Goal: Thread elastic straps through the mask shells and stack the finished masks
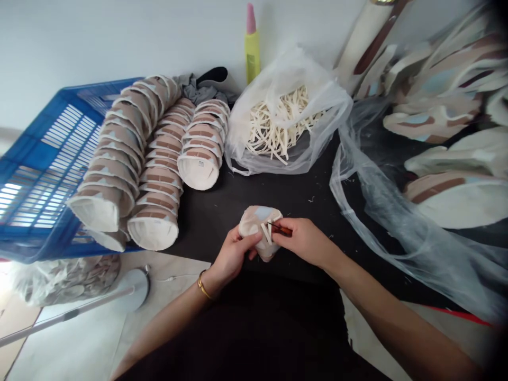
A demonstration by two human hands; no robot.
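In the middle of the head view, a small beige fabric shoe upper point(257, 216) with a pale blue patch is held over the black table. My left hand point(234, 254) grips it from the left, thumb on top and fingers partly hidden underneath. A short cream strip point(266, 233) forms a loop on the upper. My right hand point(304, 241) is closed on a thin tool point(284, 230) with an orange-brown handle and a dark, narrow tip. That tip touches the strip, or lies very near it; its exact shape is too small to tell.
Nested stacks of similar uppers point(159, 174) lean over a blue plastic crate point(59, 137) on the left. Behind the hands is a clear bag point(333, 106) of cream strips point(278, 124), beside a yellow bottle point(252, 55). More uppers point(456, 196) and plastic film point(381, 196) lie right.
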